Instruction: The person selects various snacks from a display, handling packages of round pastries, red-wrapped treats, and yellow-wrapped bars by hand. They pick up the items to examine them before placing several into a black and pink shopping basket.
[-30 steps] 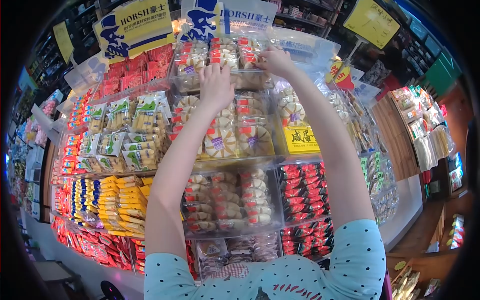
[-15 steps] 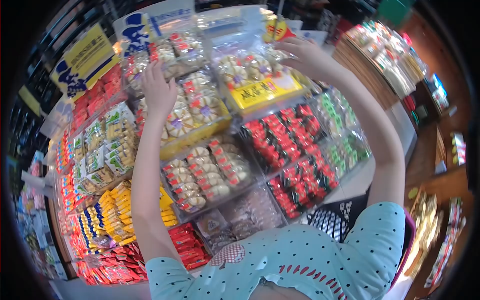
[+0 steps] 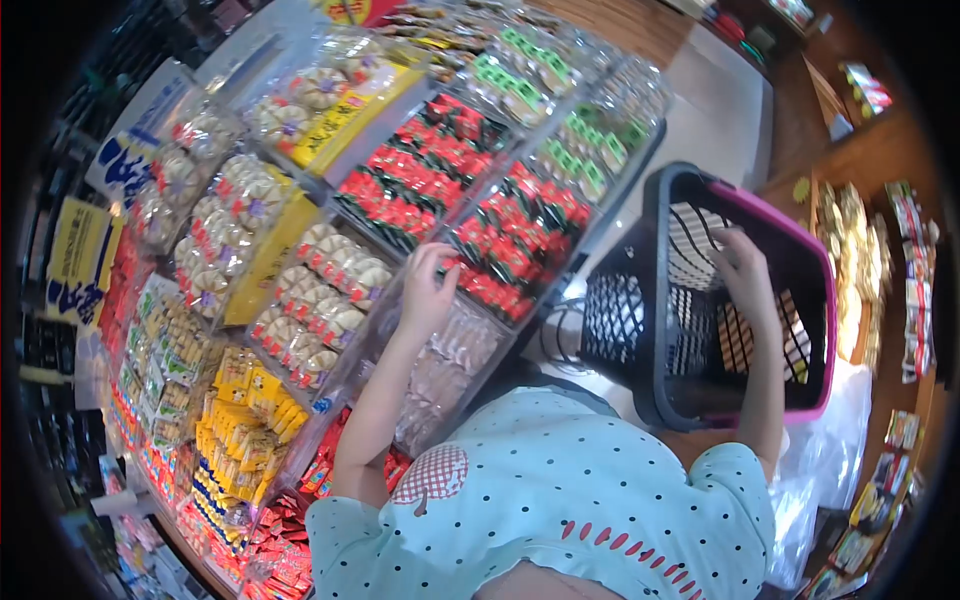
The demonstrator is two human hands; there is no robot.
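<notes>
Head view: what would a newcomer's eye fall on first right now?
Probably the pink-edged black basket at the right, with the right hand over its opening. Next, perhaps, the bright red packets near the middle, with the left hand close beside them. The yellow sign also stands out toward the left edge.

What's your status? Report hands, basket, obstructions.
Left hand empty, near red packets. Right hand empty, over or inside basket. No goods seen in it. Nothing else blocking its opening.
</notes>
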